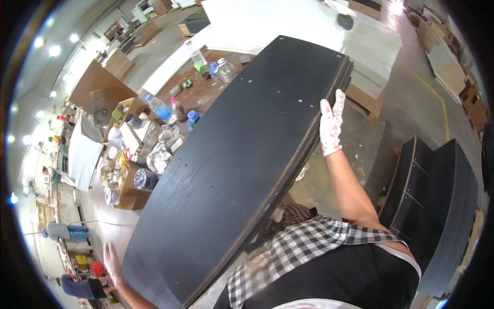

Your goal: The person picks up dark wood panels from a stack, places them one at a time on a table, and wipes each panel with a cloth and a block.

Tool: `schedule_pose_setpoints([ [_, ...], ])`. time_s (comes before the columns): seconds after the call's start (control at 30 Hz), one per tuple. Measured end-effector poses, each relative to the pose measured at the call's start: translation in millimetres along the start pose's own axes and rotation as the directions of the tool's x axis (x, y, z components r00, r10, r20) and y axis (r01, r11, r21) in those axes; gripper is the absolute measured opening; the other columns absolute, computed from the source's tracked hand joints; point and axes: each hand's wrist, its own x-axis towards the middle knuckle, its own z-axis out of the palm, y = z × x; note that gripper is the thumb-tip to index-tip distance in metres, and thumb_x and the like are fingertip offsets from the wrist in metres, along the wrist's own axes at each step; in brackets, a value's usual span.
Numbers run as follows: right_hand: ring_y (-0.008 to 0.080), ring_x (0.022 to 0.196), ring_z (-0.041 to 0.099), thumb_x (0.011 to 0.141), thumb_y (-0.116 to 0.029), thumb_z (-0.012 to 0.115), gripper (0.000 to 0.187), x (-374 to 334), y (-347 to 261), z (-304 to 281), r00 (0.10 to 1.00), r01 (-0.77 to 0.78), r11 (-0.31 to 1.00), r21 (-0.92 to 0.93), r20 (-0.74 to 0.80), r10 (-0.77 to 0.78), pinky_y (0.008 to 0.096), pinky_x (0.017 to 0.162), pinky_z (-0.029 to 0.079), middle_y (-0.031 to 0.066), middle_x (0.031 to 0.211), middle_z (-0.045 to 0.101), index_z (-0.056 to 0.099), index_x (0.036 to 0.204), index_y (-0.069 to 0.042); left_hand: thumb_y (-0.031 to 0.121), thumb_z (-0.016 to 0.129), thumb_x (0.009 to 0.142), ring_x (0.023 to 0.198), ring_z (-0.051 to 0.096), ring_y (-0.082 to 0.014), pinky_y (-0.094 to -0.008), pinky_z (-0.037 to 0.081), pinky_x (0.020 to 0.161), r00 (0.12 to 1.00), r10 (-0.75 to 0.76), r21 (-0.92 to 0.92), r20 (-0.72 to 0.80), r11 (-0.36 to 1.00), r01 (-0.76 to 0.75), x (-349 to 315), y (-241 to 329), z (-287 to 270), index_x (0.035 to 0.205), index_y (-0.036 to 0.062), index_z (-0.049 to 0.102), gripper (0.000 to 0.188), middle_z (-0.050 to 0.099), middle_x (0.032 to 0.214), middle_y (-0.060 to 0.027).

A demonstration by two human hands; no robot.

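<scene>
A stack of long black wood-grain panels [221, 165] lies slantwise across the bench in front of me, with small drilled holes in the top one and brown core showing along the edges. My right hand [332, 123], in a white glove with a floral print, rests against the long right edge near the far end, fingers stretched and apart. Beside the near left end is my left hand [111, 263], also gloved and somewhat blurred. Its fingers look extended, and I cannot tell whether it touches the panel.
On the brown bench [200, 92] left of the panels stand bottles [159, 108] and cardboard boxes [135, 188] of wrappings. A fan [100, 110] is behind them. White boards [272, 23] lie beyond. More black panels [437, 190] are stacked at right. People [67, 230] work far left.
</scene>
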Motion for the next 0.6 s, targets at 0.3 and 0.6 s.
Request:
schedule_pose_setpoints([
  [0.3,0.0246,0.15,0.02,0.103,-0.035,0.052,0.065,11.7,-18.7,24.7,0.975,-0.21,0.971,0.112,0.092,0.2,0.0362,0.122,0.017,0.0128,0.162,0.023,0.026,0.155,-0.006,0.032,0.053,0.099,0.108,0.063,-0.025,-0.0351,0.048,0.095,0.827,0.48,-0.217,0.291,0.875,-0.432,72.0,337.8,190.2,0.121,0.0058,0.064,0.037,0.07,0.112,-0.0151],
  [0.6,0.0236,0.147,0.026,0.106,-0.038,0.039,0.066,37.3,48.2,0.3,0.991,-0.134,0.983,0.128,0.04,0.13,0.0389,0.122,0.019,0.0168,0.163,0.02,0.021,0.155,0.003,0.056,0.033,0.101,0.093,0.068,-0.0397,-0.0468,0.05,0.089,0.683,0.547,-0.136,0.484,0.818,-0.559,58.1,417.5,222.7,0.086,0.0004,0.073,0.07,0.071,0.089,-0.0219],
])
